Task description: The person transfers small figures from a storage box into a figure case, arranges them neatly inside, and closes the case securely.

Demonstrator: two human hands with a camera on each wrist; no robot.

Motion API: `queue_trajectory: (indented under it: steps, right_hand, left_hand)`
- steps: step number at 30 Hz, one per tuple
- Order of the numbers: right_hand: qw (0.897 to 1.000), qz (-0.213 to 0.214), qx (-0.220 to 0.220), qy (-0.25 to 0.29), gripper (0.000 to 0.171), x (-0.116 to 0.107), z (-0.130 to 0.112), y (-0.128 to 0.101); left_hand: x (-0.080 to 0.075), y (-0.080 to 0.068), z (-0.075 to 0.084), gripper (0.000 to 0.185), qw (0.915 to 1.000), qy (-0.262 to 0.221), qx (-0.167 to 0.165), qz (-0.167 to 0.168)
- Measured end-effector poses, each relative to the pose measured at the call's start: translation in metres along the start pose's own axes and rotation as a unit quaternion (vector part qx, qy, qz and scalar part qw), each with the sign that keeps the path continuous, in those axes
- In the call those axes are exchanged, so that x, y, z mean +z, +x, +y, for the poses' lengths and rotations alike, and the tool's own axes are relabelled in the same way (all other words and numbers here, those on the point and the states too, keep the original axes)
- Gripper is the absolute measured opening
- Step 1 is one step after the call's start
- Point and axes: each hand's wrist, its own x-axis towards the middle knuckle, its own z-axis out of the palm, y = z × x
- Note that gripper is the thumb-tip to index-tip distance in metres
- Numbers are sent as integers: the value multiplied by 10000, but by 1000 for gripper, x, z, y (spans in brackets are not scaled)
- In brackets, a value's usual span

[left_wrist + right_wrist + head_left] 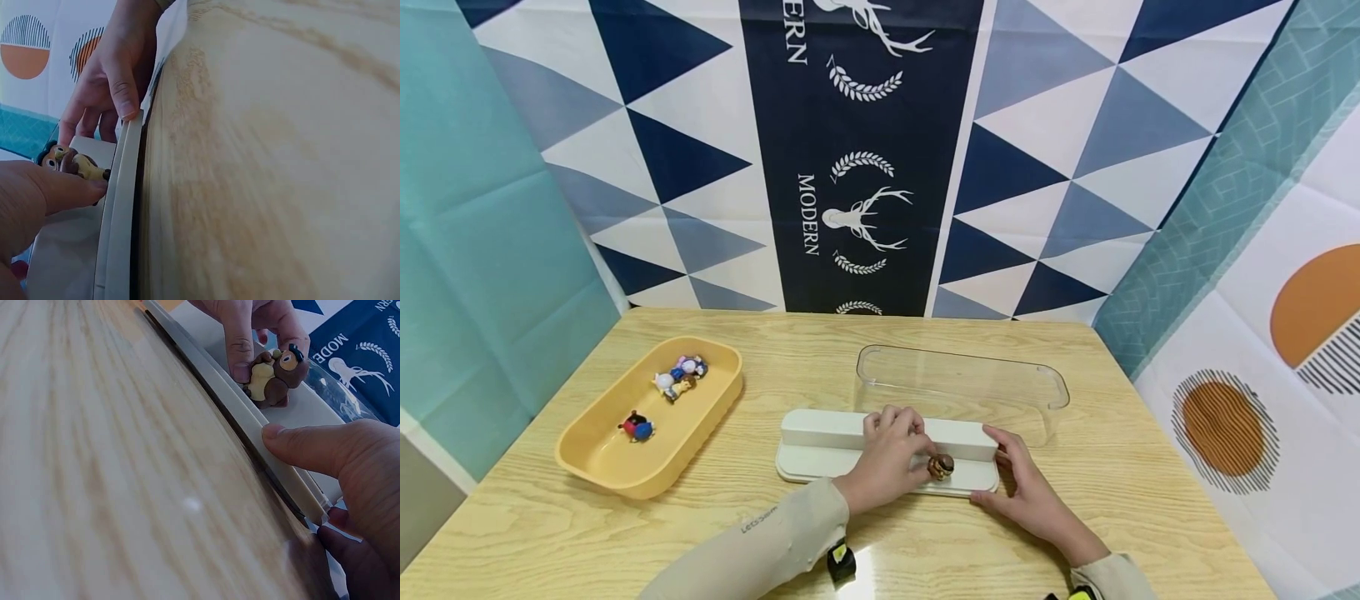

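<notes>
Between thumb and fingers, my left hand (889,457) pinches a small brown toy figurine (941,467) over the lower step of a white stepped display base (820,454). In the right wrist view the figurine (270,378) has a cream belly, large eyes and a dark top, and stands upright at the step. My right hand (1032,498) holds the right end of the base, thumb on the front edge and fingers round the back. The right wrist view shows this thumb pressing the base's rim (250,412).
At the left stands a yellow tray (655,481) holding several small figurines (677,385). Behind the base, a clear plastic cover (962,367) rests on the wooden table (700,542). Patterned cloths (1037,167) hang behind and at both sides.
</notes>
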Motion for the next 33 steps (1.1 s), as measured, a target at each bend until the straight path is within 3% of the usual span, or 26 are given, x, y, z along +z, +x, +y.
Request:
queue_trajectory:
  steps: [24, 33]
  right_hand:
    - [9998, -2, 181, 2, 88, -1, -2, 1]
    - [9995, -1, 320, -48, 88, 0, -2, 0]
  left_hand:
    - [-4, -4, 1, 21, 9993, 371, 68, 82]
    - [-18, -9, -8, 29, 9991, 354, 194, -86]
